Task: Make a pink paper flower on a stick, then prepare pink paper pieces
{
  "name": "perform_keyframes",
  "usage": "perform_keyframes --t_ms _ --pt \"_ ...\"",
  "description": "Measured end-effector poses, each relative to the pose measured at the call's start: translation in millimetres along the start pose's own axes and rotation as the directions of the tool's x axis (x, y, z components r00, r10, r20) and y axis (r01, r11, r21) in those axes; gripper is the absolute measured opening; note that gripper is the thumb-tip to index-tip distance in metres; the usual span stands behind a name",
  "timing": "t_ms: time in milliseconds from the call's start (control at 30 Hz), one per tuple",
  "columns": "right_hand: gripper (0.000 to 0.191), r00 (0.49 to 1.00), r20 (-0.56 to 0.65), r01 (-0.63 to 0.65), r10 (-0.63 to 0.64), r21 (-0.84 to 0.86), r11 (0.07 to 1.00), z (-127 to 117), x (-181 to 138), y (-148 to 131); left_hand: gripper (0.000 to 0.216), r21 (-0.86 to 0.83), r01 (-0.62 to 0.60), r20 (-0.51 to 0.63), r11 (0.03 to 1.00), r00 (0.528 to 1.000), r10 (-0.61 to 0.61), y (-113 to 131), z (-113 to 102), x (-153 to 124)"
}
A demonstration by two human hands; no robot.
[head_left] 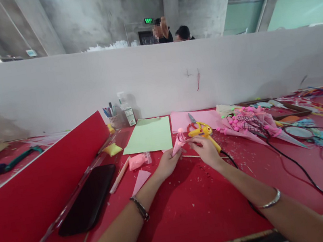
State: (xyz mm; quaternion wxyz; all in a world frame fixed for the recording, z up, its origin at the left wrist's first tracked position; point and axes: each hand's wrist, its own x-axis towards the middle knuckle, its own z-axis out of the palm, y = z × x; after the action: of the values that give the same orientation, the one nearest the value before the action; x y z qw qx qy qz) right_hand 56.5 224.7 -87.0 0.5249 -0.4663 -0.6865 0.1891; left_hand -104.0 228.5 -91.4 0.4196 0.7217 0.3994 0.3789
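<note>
My left hand (167, 164) is closed around a small pink paper cone (178, 147), which stands tilted with pink swirled stuff and a small ball at its top. Close beside the cone's top, my right hand (208, 152) has its thumb and fingers pinched together; whatever is between them is too small to make out. Just behind the right hand lies a yellow hot glue gun (202, 131), with scissors (191, 119) beyond it. A thin stick (191, 156) rests on the table between the hands. Left of my left hand are a bag of pink clay (136, 162) and a pink paper piece (141, 180).
Light green paper (151, 134) and pink sheets (210, 117) lie at the back. Finished-looking pink cones (250, 123) are heaped at right, near a black cord (297, 163). At left are a wooden rod (120, 175), a black phone-like slab (89, 198) and an upright red board (50, 177).
</note>
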Motion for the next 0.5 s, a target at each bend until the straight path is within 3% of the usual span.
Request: perform_keyframes --t_ms 267,500 --pt "0.022 0.993 0.046 -0.116 0.111 0.130 0.985 -1.5 -3.6 -10.1 0.032 0.027 0.033 -0.011 0.999 0.999 -0.032 2.5 0.4 0.1" --pt "0.021 0.999 0.012 -0.046 0.046 0.036 0.998 -1.3 -2.2 -7.3 0.033 0.036 0.033 -0.013 0.999 0.999 -0.032 2.7 0.0 -0.1"
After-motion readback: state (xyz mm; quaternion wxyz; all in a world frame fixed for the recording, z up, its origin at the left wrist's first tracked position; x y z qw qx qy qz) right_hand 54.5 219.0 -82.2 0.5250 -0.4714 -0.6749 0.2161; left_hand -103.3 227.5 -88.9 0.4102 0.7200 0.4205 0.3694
